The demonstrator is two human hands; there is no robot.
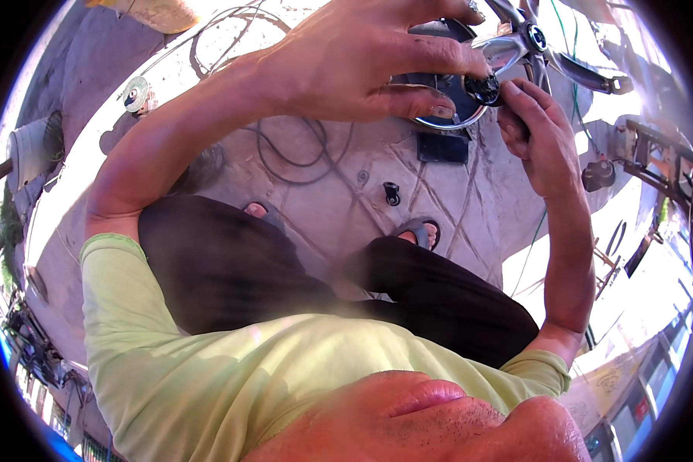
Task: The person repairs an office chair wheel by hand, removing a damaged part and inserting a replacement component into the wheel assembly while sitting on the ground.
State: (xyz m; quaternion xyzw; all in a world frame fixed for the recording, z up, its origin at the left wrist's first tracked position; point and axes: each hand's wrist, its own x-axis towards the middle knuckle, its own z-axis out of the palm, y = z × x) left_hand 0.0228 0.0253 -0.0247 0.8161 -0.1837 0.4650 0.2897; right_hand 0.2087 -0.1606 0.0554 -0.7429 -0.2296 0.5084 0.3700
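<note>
Head view: black wheel (483, 91) sits upper right of centre, ahead of the body, between left hand (369, 69) and right hand (537, 127).
Left hand: reaches across from the left, fingers spread; forefinger tip appears to touch the wheel's upper side, thumb apart from it.
Right hand: comes up from lower right; thumb and forefinger pinched on the wheel's right edge.
Nearer hand: no clear winner; both are at the wheel, the right with the firmer hold, in my judgement.
Long axis: wheel looks roundish, none readable; one leg of the star-shaped base (537, 37) runs left from the hub, toward the wheel.
Wheel to leg: wheel just below the leg's outer part; joined or loose, cannot tell, the forefinger covers the spot.
Dark disc (450, 86): bright rim, behind the wheel, partly hidden by the left hand.
Floor (339, 223): dark box (443, 148) just beside the disc; second black wheel (392, 193) well apart, near the right sandal (417, 227).
</note>
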